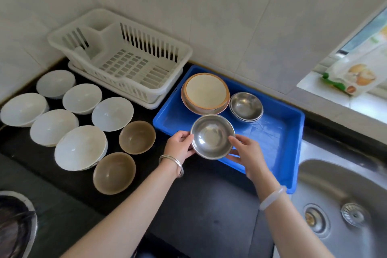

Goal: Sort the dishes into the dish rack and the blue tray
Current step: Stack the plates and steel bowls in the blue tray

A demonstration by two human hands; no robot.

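I hold a steel bowl (212, 136) with both hands over the near left edge of the blue tray (278, 132). My left hand (180, 146) grips its left rim and my right hand (247, 156) its right rim. Inside the tray stand a cream bowl on an orange-rimmed plate (205, 92) and a stack of steel bowls (246, 107). The white dish rack (123, 56) at the back holds no dishes. Several white bowls (80, 147) and two brown bowls (137, 137) sit on the dark counter at the left.
A steel sink (335, 205) with a drain lies at the right. A tiled wall runs behind. On the windowsill at the far right stands a printed packet (354, 75). A round dark pot edge (16, 226) shows at the bottom left.
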